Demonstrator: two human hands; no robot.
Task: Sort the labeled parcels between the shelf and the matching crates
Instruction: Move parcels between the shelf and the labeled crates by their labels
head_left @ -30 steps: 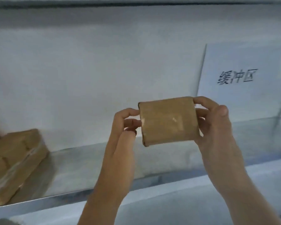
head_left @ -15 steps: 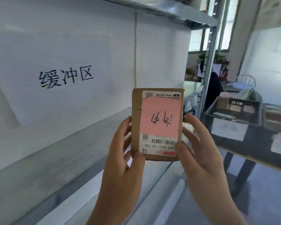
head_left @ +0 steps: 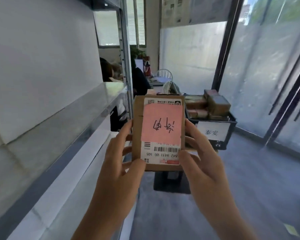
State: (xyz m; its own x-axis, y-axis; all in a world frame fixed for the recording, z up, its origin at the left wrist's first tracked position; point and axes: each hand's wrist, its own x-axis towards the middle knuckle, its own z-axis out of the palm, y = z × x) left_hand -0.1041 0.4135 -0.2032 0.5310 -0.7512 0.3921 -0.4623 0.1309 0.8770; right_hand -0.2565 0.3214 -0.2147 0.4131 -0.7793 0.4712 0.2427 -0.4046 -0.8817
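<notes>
A small brown cardboard parcel [head_left: 158,134] is held upright in front of me, its pink handwritten label and barcode facing me upside down. My left hand [head_left: 119,163] grips its left edge and lower corner with the thumb on the front. My right hand [head_left: 200,160] grips its right edge, thumb over the lower right corner. Behind the parcel stands a dark crate [head_left: 220,129] with a white paper label, piled with several brown parcels [head_left: 213,104]. The metal shelf [head_left: 62,118] runs along my left side.
The crate rests on a dark stand [head_left: 170,182] on the grey floor. Beyond the shelf's upright post [head_left: 126,58] a person sits at a desk, with white chairs [head_left: 164,75] nearby. Frosted glass panels [head_left: 267,66] line the right side.
The view has swung right from the shelf wall toward the crate. The parcel was turned from its plain brown side to show its pink label; both hands keep hold of it.
</notes>
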